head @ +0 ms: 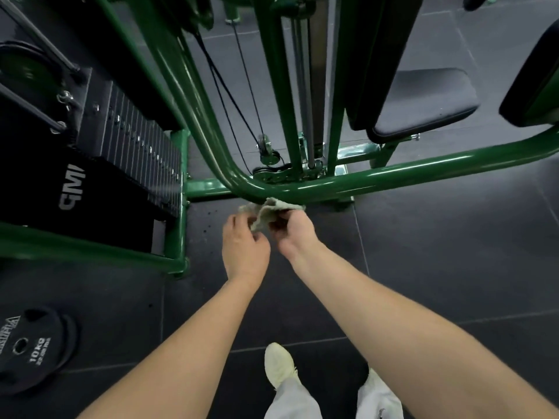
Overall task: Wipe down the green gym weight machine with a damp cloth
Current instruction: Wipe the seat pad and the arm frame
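1. On the far left, the black weight stack (130, 140) sits inside the green machine (393, 173). A wipe carried that way could snag the cloth (266, 214) on the plate edges.
2. The left hand (243, 246) has its fingers curled in and pinching the near edge of the cloth. The grip looks light, so a hard pull could tug it free.
3. The cloth hangs bunched between both hands, just below the curved green bar (272, 192), and its top seems to touch the tube. Crumpled like this, it would likely cover little of the bar and leave streaks.
4. The right hand (290, 234) grips the other side of the cloth, with its fingers wrapped into the folds.
5. Behind the bar, cables (239, 95) and a small pulley (264, 145) run close. Fingers or cloth reaching past the tube could catch there.
6. To the right, a black padded seat (423, 101) stands above the frame.
7. The floor (453, 267) is dark rubber tile. A 10 kg plate (28, 352) lies at lower left, a trip risk if the person steps sideways. Drips could make the tiles slippery near the pale shoes (279, 364).
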Available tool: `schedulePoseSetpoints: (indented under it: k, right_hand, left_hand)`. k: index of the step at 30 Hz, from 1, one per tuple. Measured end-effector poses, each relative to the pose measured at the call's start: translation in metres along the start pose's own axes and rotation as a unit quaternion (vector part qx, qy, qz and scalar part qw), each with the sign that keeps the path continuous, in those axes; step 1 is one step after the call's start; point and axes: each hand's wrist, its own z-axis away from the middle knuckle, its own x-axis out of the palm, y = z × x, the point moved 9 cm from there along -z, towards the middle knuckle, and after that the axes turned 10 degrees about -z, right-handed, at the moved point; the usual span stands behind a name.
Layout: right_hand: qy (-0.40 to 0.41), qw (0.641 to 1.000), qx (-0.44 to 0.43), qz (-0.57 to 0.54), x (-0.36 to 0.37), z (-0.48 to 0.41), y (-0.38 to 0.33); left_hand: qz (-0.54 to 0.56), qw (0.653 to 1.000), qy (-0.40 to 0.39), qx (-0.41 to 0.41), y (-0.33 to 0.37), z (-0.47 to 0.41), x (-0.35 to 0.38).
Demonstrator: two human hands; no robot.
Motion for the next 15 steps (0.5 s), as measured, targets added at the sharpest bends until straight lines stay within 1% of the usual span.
schedulePoseSetpoints:
  k: [1, 2, 5, 7, 9, 11, 13, 15]
  right_hand:
    - [0.005, 1.000, -0.013, 0.001, -0.002, 0.001, -0.003]
    - [0.020, 0.999, -0.029, 0.008, -0.007, 0.002, -0.010]
    - [0.072, 0.991, -0.095, 0.054, -0.026, 0.000, -0.049]
    - [0.094, 0.987, -0.102, 0.086, -0.037, -0.002, -0.067]
    - [0.108, 0.984, -0.093, 0.109, -0.033, 0.003, -0.065]
    - [0.088, 0.989, -0.088, 0.081, -0.019, 0.007, -0.043]
    - [0.062, 0.993, -0.074, 0.065, -0.002, 0.012, -0.008]
    - [0.046, 0.994, -0.042, 0.088, 0.015, 0.021, 0.028]
  left_hand:
    - [0.033, 0.998, -0.024, -0.044, -0.013, -0.002, 0.004]
    - [0.057, 0.995, -0.047, -0.064, -0.021, -0.004, 0.009]
    - [0.097, 0.986, -0.118, -0.070, -0.025, -0.005, 0.023]
    - [0.170, 0.964, -0.160, -0.126, -0.027, -0.004, 0.031]
    - [0.287, 0.915, -0.187, -0.213, -0.030, -0.002, 0.035]
    - [0.380, 0.856, -0.207, -0.283, -0.032, -0.001, 0.037]
    - [0.439, 0.804, -0.248, -0.314, -0.031, 0.000, 0.040]
    - [0.488, 0.765, -0.286, -0.309, -0.030, -0.003, 0.042]
